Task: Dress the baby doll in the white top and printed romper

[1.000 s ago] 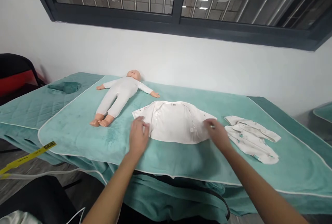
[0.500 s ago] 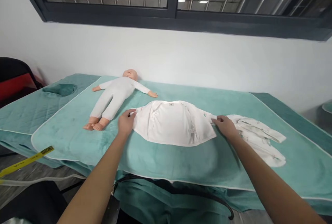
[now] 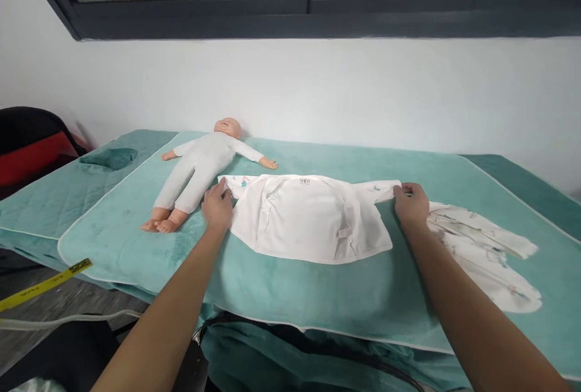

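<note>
Teal towel (image 3: 136, 228) carries the white baby shirt (image 3: 308, 219), flat, neck toward the wall (image 3: 318, 95), sleeves stretched side to side. Left hand (image 3: 218, 207) and right hand (image 3: 411, 204): each grip pinches a sleeve end.

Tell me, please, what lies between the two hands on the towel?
The white baby shirt lies spread flat between the left hand and right hand, in the head view.
</note>
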`<state>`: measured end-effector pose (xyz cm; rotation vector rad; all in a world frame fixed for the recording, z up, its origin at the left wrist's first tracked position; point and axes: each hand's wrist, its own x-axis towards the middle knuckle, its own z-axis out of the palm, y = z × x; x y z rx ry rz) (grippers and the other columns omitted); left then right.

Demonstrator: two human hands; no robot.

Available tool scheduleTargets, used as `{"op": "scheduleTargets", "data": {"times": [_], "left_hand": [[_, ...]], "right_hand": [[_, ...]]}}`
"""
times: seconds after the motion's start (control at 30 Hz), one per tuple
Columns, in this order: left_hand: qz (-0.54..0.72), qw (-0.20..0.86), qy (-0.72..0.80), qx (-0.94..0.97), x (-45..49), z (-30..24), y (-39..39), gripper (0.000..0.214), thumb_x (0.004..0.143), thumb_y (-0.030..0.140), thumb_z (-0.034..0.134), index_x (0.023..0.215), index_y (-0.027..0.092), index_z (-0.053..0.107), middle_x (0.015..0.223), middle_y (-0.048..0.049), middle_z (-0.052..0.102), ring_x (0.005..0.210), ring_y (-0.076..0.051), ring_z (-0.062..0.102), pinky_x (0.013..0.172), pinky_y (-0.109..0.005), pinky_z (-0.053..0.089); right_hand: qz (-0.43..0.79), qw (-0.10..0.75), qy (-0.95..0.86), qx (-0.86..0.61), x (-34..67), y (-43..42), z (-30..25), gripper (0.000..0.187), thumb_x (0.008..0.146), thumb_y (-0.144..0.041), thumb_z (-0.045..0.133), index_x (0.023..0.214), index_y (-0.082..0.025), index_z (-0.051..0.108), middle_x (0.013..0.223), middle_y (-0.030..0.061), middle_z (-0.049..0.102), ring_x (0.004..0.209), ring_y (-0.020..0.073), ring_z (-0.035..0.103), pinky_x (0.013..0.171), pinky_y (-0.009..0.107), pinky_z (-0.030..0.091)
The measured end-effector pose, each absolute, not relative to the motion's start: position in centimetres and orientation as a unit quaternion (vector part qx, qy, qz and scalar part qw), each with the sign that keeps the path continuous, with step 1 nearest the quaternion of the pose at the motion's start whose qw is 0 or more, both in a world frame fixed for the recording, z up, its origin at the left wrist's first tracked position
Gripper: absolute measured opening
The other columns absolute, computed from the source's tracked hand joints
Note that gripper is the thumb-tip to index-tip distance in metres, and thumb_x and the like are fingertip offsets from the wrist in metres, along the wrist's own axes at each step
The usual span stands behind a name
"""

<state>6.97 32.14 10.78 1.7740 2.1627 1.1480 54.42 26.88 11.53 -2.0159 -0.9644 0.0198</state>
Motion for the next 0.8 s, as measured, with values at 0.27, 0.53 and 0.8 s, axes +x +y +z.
{"op": "scheduleTargets", "data": {"times": [0.27, 0.53, 0.8], "left_hand": [[0.350, 0.051, 0.736, 0.577, 7.3, 11.0, 33.2, 0.050, 0.090, 0.016, 0.044, 0.139, 0.020, 0.051, 0.138, -0.0097, 0.056, 0.130, -0.029, 0.049, 0.105, -0.045, 0.041], [0.365, -0.027, 0.727, 0.582, 8.2, 11.1, 32.4, 0.036, 0.088, 0.018, 0.046, 0.121, 0.020, 0.062, 0.137, -0.0099, 0.055, 0.129, -0.028, 0.047, 0.105, -0.043, 0.039], [0.367, 0.017, 0.738, 0.566, 8.2, 11.2, 32.4, 0.030, 0.088, 0.016, 0.045, 0.112, 0.018, 0.062, 0.119, -0.0119, 0.064, 0.120, -0.028, 0.052, 0.099, -0.042, 0.040]], "right_hand": [[-0.028, 0.394, -0.378, -0.837, 54.0, 27.1, 11.3, 0.031, 0.082, -0.035, 0.047, 0.101, -0.016, 0.063, 0.097, 0.0104, 0.063, 0.088, 0.0231, 0.055, 0.083, 0.037, 0.042], [-0.106, 0.407, -0.423, -0.803, 52.6, 26.4, 11.6, 0.036, 0.079, -0.025, 0.047, 0.110, -0.013, 0.061, 0.122, 0.0189, 0.053, 0.102, 0.0258, 0.055, 0.088, 0.038, 0.041], [-0.118, 0.369, -0.638, -0.665, 46.0, 24.7, 13.0, 0.037, 0.090, -0.027, 0.038, 0.113, -0.016, 0.064, 0.123, 0.0107, 0.062, 0.120, 0.0235, 0.051, 0.108, 0.039, 0.036]]}}
